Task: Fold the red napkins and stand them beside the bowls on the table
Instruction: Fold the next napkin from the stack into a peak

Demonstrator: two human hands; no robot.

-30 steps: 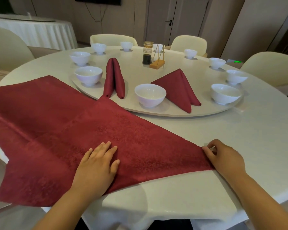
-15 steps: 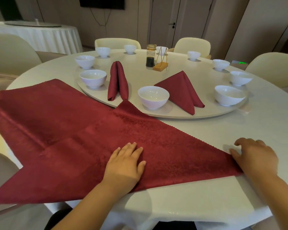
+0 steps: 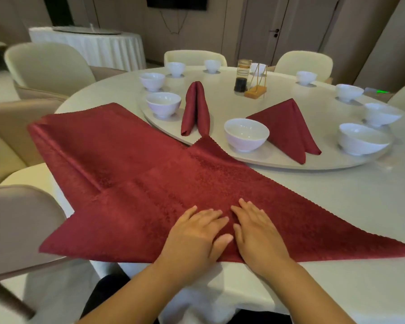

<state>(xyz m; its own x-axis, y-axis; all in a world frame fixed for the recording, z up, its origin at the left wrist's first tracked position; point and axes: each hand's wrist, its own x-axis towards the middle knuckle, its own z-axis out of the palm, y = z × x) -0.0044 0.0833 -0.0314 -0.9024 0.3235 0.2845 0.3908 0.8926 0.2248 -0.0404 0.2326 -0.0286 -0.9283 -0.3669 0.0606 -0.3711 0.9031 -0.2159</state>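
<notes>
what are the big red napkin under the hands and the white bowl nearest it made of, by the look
Large red napkin spread flat: woven cloth, matt, with a faint tonal pattern and zigzag-cut edge. Round white bowl nearest it: probably glazed ceramic, smooth and glossy with small highlights inside; hard plastic cannot be ruled out.

Soft, even indoor light fills the room and dims toward the back wall. The white bowls (image 3: 246, 134) cast only faint shadows on the pale turntable (image 3: 222, 99), which shows a mild sheen. The wide lens bends lines at the edges, and the near chair (image 3: 21, 225) at lower left is smeared with blur.
</notes>
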